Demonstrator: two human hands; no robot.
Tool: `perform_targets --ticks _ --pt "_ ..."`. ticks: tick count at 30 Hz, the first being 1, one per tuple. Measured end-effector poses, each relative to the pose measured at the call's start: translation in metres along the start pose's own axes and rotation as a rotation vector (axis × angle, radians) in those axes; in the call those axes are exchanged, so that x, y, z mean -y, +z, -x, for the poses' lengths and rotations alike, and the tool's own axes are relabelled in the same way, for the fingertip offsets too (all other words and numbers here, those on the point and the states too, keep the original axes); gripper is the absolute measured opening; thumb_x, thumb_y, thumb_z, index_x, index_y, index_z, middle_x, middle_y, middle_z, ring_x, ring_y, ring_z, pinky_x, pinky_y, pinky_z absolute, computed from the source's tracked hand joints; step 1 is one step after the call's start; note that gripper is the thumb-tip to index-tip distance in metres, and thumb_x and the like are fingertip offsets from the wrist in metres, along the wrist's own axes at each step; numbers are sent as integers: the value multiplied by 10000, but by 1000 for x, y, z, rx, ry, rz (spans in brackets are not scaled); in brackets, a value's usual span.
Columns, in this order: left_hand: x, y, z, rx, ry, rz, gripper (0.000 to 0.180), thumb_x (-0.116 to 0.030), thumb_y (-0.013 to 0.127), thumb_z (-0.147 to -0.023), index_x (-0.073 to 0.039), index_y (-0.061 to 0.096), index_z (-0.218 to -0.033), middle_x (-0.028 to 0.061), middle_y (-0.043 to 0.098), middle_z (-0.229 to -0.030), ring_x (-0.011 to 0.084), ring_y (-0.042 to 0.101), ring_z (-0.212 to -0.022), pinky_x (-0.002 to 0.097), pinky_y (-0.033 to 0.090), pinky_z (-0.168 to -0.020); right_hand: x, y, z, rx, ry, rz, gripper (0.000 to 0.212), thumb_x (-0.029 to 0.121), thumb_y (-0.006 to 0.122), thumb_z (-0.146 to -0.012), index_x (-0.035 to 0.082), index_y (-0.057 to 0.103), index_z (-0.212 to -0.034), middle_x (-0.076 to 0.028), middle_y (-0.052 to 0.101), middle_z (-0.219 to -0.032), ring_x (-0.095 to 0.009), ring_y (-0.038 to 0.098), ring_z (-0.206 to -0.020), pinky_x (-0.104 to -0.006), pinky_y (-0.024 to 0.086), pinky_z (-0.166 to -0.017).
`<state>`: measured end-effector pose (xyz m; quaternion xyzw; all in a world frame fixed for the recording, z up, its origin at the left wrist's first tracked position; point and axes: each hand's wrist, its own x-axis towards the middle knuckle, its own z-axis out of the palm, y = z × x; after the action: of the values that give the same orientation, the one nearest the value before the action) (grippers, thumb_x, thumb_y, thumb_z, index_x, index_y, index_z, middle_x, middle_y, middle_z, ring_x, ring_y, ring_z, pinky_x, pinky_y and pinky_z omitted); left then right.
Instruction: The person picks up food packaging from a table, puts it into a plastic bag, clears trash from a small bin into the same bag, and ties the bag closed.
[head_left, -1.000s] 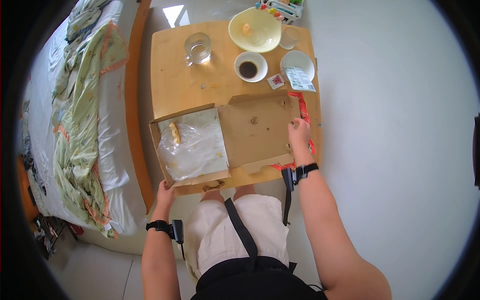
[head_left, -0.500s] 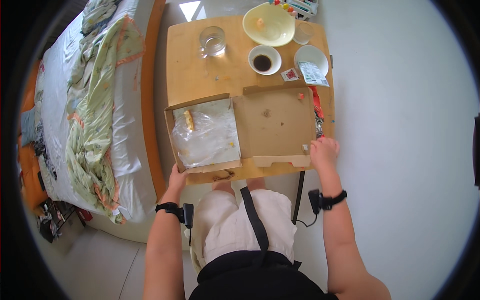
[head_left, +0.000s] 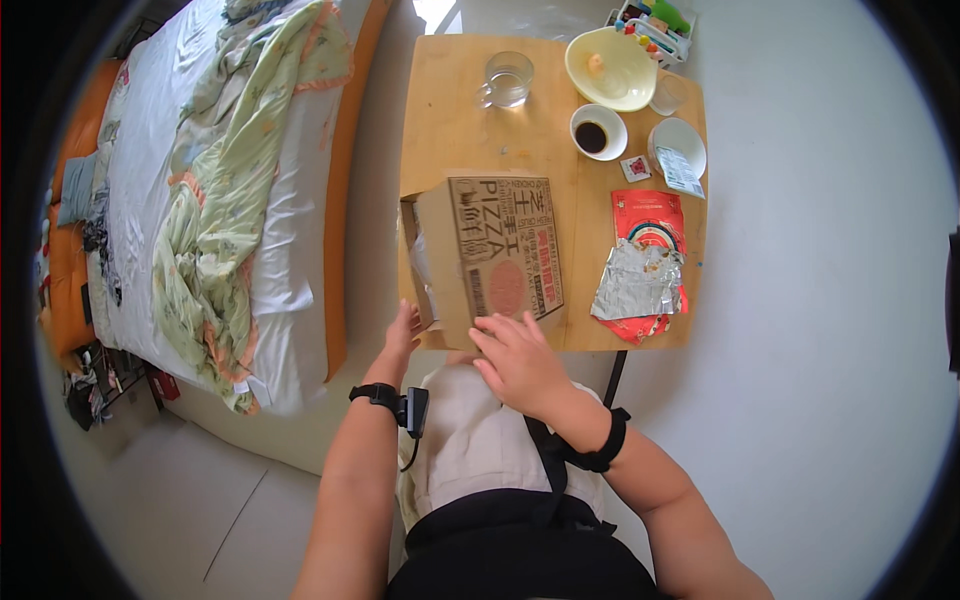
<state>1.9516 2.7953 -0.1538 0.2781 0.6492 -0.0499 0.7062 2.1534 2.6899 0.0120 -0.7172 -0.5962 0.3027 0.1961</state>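
Observation:
A brown cardboard pizza box (head_left: 470,230) sits at the front left of the wooden table, its printed lid folded over and tilted, not flat. A gap along the left side shows a strip of the crumpled liner (head_left: 424,262) inside; the rest of the contents is hidden. At the box's near left corner, my left hand (head_left: 401,331) has its fingers stretched out alongside the cardboard. My right hand (head_left: 517,362) rests its spread fingers at the lid's near edge. Neither hand grips anything.
Right of the box lies a red packet (head_left: 646,215) with torn silver foil (head_left: 640,282). Farther back stand a glass mug (head_left: 508,80), a yellow bowl (head_left: 612,75), a small bowl of dark liquid (head_left: 592,137) and a white bowl (head_left: 688,140). A bed (head_left: 290,240) is at the left.
The box's lid has swung from lying open on the right to over the left half. My right hand moved left with it, uncovering the red packet. The view has shifted.

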Motion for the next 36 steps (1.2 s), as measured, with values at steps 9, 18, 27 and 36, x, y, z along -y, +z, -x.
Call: perform_targets --ticks 9,18,27,36 --pt "0 -17 3 -60 180 38 698 -627 322 -809 -128 372 -1294 91 453 -1226 232 421 -1132 438 265 -929 -121 49 -1 -169 403 -110 575 205 620 -714 -20 390 -1192 -213 412 -1196 -348 397 -1124 -389 334 -949" --pt "-16 9 11 30 483 14 894 -410 635 -751 -42 93 -1359 183 388 -1222 247 379 -1150 340 305 -952 -156 76 -22 -37 743 -354 918 392 700 -646 -61 234 -1294 -256 307 -1294 -349 311 -1210 -374 283 -992" --pt "-23 -4 -11 -23 451 79 588 -113 671 -714 -6 356 -1198 112 517 -1057 197 519 -968 321 415 -852 -127 88 -30 -7 747 -337 897 350 702 -646 -43 232 -1301 -243 342 -1287 -323 345 -1201 -361 302 -981" --pt "-35 -3 -6 124 85 22 368 -226 619 -747 -113 485 -1070 21 537 -1003 137 487 -918 284 360 -802 -168 111 -22 -36 856 -623 759 270 693 -659 -39 331 -1252 -234 434 -1219 -310 437 -1130 -345 372 -917"
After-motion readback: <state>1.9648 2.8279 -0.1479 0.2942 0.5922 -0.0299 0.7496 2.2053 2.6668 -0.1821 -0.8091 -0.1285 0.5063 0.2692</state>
